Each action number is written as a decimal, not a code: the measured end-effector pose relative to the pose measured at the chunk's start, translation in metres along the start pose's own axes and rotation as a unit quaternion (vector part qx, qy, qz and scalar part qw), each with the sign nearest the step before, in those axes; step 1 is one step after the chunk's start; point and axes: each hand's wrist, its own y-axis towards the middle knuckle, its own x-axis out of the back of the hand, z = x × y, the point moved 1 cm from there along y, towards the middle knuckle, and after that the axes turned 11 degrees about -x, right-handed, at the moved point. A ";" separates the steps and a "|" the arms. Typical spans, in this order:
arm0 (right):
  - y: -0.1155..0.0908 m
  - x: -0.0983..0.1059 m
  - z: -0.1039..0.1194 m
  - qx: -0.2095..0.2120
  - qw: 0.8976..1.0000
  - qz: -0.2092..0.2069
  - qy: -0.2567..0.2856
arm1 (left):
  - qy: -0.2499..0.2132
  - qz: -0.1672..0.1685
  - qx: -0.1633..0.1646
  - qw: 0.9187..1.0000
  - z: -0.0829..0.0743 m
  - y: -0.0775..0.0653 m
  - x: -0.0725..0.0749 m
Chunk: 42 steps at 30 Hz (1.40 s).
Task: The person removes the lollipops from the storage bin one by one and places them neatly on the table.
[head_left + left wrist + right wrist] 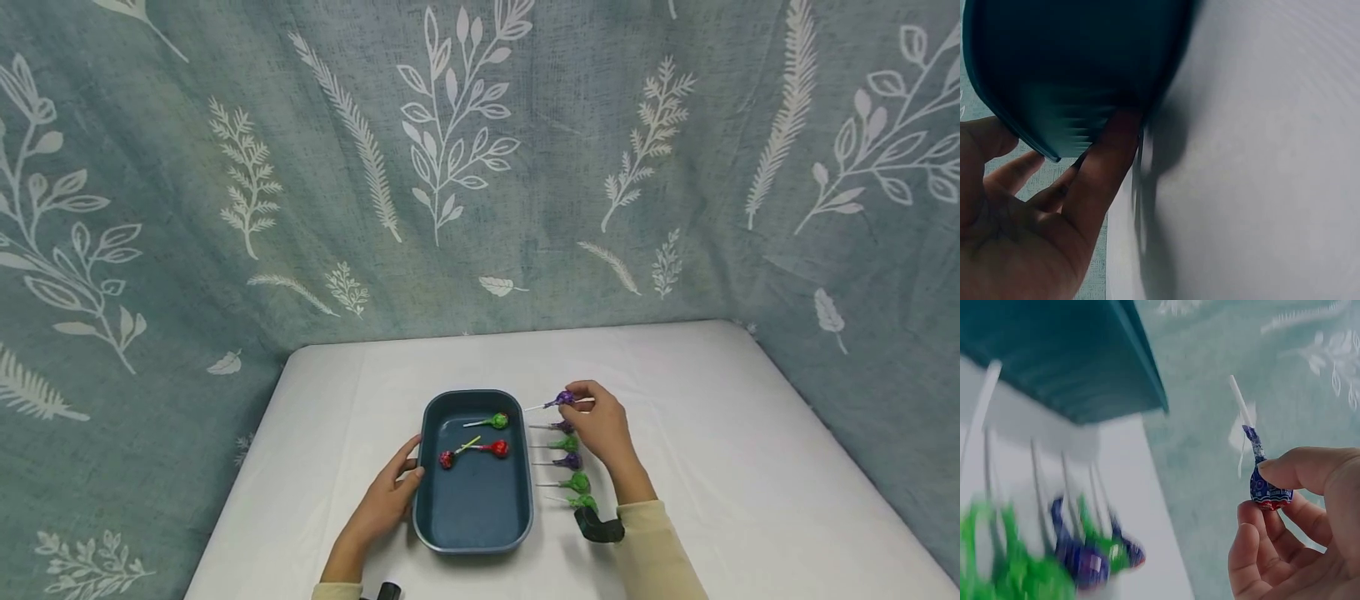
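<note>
Right now my right hand (604, 427) pinches a purple lollipop (1264, 487) by its wrapped head, lifted beside the tray (474, 533). It looks feather-light, crinkly, slippery; the stiff stick offers surer hold. My left hand (386, 498) rests straight-fingered against the tray wall.

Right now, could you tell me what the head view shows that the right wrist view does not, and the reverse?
Only the head view shows the left hand touching the blue tray's left rim, and three lollipops in the tray: a green one and two red ones.

Only the right wrist view shows close up how thumb and fingers pinch the wrapped head of the purple lollipop, stick pointing up.

Both show the right hand holding that lollipop, the tray, the white table, and the row of green and purple lollipops beside the tray.
</note>
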 end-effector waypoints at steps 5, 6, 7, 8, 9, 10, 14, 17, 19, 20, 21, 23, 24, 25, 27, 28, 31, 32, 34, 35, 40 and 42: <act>0.005 0.013 -0.024 -0.034 0.999 -0.025 -0.010 | -0.001 -0.014 0.005 1.000 -0.002 -0.001 0.001; 0.006 0.015 -0.029 -0.041 0.999 -0.029 -0.013 | -0.001 -0.016 0.005 1.000 -0.002 -0.001 0.000; 0.007 0.017 -0.034 -0.048 0.998 -0.034 -0.016 | -0.003 -0.017 0.006 1.000 -0.003 -0.001 0.000; 0.008 0.019 -0.040 -0.057 0.998 -0.038 -0.019 | -0.005 -0.017 0.007 1.000 -0.003 -0.001 0.000; 0.009 0.022 -0.045 -0.065 0.997 -0.043 -0.021 | -0.007 -0.016 0.007 1.000 -0.003 -0.001 -0.001; 0.009 0.024 -0.050 -0.072 0.996 -0.048 -0.024 | -0.007 -0.014 0.006 1.000 -0.003 -0.001 -0.002; 0.012 0.032 -0.066 -0.097 0.993 -0.060 -0.033 | -0.011 -0.013 0.004 1.000 -0.002 0.000 -0.003; 0.013 0.036 -0.075 -0.114 0.991 -0.064 -0.040 | -0.012 -0.012 0.003 1.000 -0.001 -0.001 -0.003; 0.014 0.037 -0.080 -0.123 0.989 -0.063 -0.050 | -0.013 -0.012 0.003 1.000 -0.001 -0.001 -0.004; 0.015 0.037 -0.083 -0.127 0.989 -0.061 -0.055 | -0.011 -0.012 0.004 1.000 -0.001 -0.001 -0.004; 0.015 0.037 -0.086 -0.131 0.988 -0.059 -0.060 | -0.010 -0.013 0.004 1.000 -0.001 -0.001 -0.004; 0.016 0.036 -0.090 -0.135 0.987 -0.056 -0.073 | -0.009 -0.014 0.005 1.000 -0.001 -0.001 -0.004; 0.017 0.035 -0.092 -0.138 0.986 -0.055 -0.078 | -0.009 -0.014 0.005 1.000 -0.001 -0.001 -0.004; 0.017 0.034 -0.094 -0.140 0.985 -0.056 -0.082 | -0.009 -0.014 0.005 1.000 -0.002 -0.001 -0.004; 0.018 0.033 -0.096 -0.139 0.985 -0.057 -0.087 | -0.010 -0.014 0.005 1.000 -0.002 -0.001 -0.004; 0.018 0.032 -0.096 -0.139 0.985 -0.056 -0.091 | -0.009 -0.015 0.005 1.000 -0.002 -0.001 -0.004; 0.019 0.030 -0.097 -0.135 0.984 -0.053 -0.102 | -0.006 -0.013 0.007 1.000 -0.001 0.000 -0.004; 0.019 0.029 -0.097 -0.134 0.984 -0.052 -0.105 | -0.005 -0.012 0.007 1.000 -0.001 0.000 -0.004; 0.019 0.028 -0.097 -0.133 0.984 -0.050 -0.107 | -0.002 -0.010 0.008 1.000 0.000 0.000 -0.003; 0.018 0.028 -0.097 -0.132 0.984 -0.050 -0.106 | -0.002 -0.010 0.009 1.000 0.001 0.000 -0.003; 0.016 0.028 -0.095 -0.131 0.985 -0.049 -0.102 | -0.005 -0.014 0.007 1.000 0.000 -0.001 -0.004; 0.016 0.028 -0.095 -0.132 0.985 -0.050 -0.103 | -0.006 -0.015 0.006 1.000 0.000 -0.001 -0.004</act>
